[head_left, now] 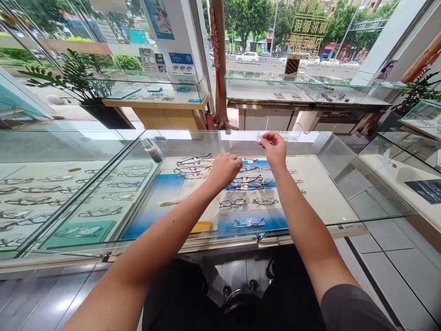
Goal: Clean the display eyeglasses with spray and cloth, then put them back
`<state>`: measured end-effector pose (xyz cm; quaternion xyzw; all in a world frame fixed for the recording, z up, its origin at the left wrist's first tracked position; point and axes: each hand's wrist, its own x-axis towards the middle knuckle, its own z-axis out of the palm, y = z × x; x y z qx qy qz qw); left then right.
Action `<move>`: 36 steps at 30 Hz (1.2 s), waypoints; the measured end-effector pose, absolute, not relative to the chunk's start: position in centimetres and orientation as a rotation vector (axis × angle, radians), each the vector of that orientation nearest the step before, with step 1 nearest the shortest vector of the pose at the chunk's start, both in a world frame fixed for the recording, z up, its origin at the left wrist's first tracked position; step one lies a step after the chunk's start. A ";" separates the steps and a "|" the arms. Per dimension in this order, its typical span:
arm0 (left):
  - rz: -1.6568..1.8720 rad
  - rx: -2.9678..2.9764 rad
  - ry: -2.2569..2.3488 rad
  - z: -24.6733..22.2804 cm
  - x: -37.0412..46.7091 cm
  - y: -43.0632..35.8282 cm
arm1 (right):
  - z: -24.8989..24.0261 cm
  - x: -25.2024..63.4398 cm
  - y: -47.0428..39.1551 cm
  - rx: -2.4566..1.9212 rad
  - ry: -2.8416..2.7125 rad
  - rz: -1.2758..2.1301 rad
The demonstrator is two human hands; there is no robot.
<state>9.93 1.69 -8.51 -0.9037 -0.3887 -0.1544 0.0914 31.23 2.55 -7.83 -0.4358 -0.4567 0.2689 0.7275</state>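
Left hand (225,169) was curled, right hand (274,147) near-pinched; whether either held anything, couldn't tell. Spray bottle (151,151) stood left of left hand; eyeglasses (233,203) lay below, inside glass counter (327,193).

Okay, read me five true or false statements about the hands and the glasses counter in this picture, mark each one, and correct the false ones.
1. The left hand is nearer the spray bottle than the right hand is. True.
2. The spray bottle is to the right of both hands. False: it is to the left of both.
3. Glasses lie on the teal mat at the left. True.
4. The sleeve on the right arm is white. False: it is dark grey.
5. The two hands are clasped together. False: they are apart.
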 end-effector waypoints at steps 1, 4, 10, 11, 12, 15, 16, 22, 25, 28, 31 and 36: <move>-0.428 -2.682 -1.149 -8.8 10.1 1.8 | -7.9 31.2 2.6 -0.961 -1.012 0.612; -0.358 -2.681 -1.142 -9.3 10.3 2.0 | -8.3 31.2 3.0 -0.965 -1.020 0.648; -0.325 -2.716 -1.127 -8.6 10.4 2.7 | -9.0 31.9 3.7 -0.986 -1.026 0.674; -0.326 -2.708 -1.123 -8.2 10.6 3.0 | -9.1 32.0 3.8 -0.982 -1.022 0.673; -0.326 -2.695 -1.124 -7.8 10.8 3.4 | -9.1 32.1 3.8 -0.978 -1.018 0.670; -0.306 -2.662 -1.143 -6.3 11.8 4.8 | -9.1 32.3 3.8 -0.985 -1.017 0.651; -0.282 -2.664 -1.148 -5.9 12.3 5.3 | -9.1 32.4 3.8 -0.991 -1.017 0.642; -0.065 -2.729 -1.202 -4.9 14.2 7.3 | -8.7 32.4 3.5 -0.999 -1.054 0.615; -0.077 -2.745 -1.221 -5.3 14.3 7.6 | -8.6 32.3 3.5 -0.991 -1.072 0.644; -0.131 -2.747 -1.266 -5.4 13.4 7.7 | -8.5 32.3 3.4 -0.973 -1.072 0.683; -0.262 -2.723 -1.373 -5.1 11.5 7.6 | -8.4 32.1 3.4 -0.944 -1.098 0.727; -1.239 -2.847 -1.685 -5.1 7.6 6.3 | -8.1 30.8 2.6 -0.887 -1.212 0.850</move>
